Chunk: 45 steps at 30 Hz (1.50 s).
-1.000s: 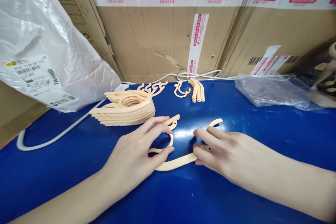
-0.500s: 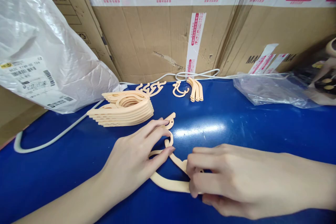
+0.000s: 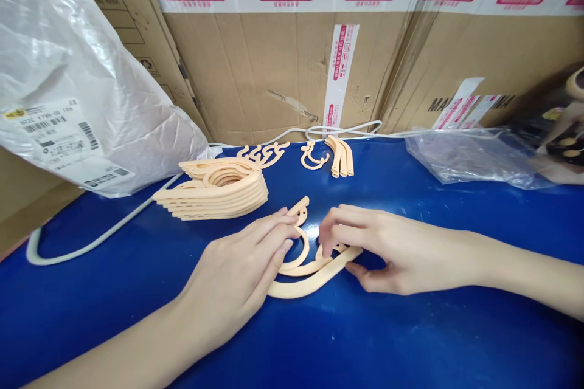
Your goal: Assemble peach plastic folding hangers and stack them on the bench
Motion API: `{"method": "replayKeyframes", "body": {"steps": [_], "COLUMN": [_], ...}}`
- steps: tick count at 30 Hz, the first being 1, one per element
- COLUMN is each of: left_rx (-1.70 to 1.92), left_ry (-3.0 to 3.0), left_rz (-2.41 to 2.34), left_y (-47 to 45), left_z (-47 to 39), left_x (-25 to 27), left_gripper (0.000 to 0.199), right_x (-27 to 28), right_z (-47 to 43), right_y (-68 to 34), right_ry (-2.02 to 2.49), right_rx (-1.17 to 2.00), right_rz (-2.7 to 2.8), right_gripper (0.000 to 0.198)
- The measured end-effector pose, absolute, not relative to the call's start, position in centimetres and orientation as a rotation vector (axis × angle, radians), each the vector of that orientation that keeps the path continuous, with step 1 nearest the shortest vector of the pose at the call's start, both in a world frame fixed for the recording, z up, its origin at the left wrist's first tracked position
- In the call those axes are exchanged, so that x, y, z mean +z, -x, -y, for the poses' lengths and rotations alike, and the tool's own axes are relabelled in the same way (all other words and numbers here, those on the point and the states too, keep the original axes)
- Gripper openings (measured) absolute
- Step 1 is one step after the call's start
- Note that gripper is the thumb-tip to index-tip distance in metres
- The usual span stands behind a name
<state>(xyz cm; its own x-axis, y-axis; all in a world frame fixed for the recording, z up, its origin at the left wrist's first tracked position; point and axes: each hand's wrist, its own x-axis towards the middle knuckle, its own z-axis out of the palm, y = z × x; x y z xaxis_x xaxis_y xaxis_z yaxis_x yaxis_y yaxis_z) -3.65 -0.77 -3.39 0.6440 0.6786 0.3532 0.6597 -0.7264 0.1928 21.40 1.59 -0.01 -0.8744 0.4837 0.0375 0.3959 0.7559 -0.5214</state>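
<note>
A beige plastic folding hanger [image 3: 302, 287] lies on the blue table in front of me, its curved arms bent towards each other. My left hand [image 3: 249, 258] is closed over its left side, with the tip of one arm poking out beyond the fingers. At the other end, my right hand [image 3: 371, 249] grips the right arm between thumb and fingers. The hanger's middle is partly covered by my left fingers. Farther back on the left sits a neat stack of folded beige hangers [image 3: 228, 197].
Loose beige hooks [image 3: 269, 155], more hooks [image 3: 314, 159] and several curved arm pieces [image 3: 341, 158] lie at the back. A white cable [image 3: 86, 250] runs behind them. Cardboard boxes [image 3: 264, 61], a stuffed plastic bag [image 3: 114, 103] and a clear bag [image 3: 474, 155] border the table.
My right hand has moved away from me, swinging the hanger's right arm up towards the left one. My left hand stays nearly in place, its fingers lying closer together.
</note>
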Motion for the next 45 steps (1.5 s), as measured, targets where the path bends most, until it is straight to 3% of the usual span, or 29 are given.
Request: {"method": "replayKeyframes", "body": {"steps": [6, 13, 24, 28, 32, 35, 40, 45], "left_rx": [0.634, 0.657, 0.590, 0.547, 0.431, 0.379, 0.488, 0.731], "left_ry": [-2.766, -2.770, -2.730, -2.698, -2.685, -2.697, -2.700, -2.847], "left_rz": [-1.139, -1.030, -1.063, -1.085, -1.072, -1.014, -1.019, -1.144], "left_y": [3.7, 3.8, 3.3, 3.2, 3.4, 3.5, 3.4, 3.5], "left_z": [0.7, 0.4, 0.4, 0.7, 0.8, 0.9, 1.0, 1.0], "left_x": [-3.4, -3.4, -2.8, -2.9, -3.1, -3.2, -3.0, -2.6], "left_gripper": [0.029, 0.048, 0.034, 0.041, 0.077, 0.097, 0.077, 0.068], "right_x": [0.3, 0.2, -1.6, -1.1, -0.6, -0.6, -0.8, -0.8], "right_z": [-1.5, -1.7, -2.5, -2.1, -1.5, -1.4, -2.1, -2.5], "right_y": [-21.4, -21.5, -21.8, -21.6, -21.2, -21.1, -21.5, -21.6], "right_ry": [0.717, 0.739, 1.017, 0.945, 0.767, 0.787, 1.084, 1.207], "right_rx": [0.697, 0.497, 0.064, 0.229, 0.651, 0.762, 0.772, 1.142], "right_rz": [2.849, 2.873, 2.625, 2.650, 2.648, 2.546, 2.336, 2.208], "right_gripper": [0.041, 0.037, 0.012, 0.017, 0.030, 0.033, 0.022, 0.031]}}
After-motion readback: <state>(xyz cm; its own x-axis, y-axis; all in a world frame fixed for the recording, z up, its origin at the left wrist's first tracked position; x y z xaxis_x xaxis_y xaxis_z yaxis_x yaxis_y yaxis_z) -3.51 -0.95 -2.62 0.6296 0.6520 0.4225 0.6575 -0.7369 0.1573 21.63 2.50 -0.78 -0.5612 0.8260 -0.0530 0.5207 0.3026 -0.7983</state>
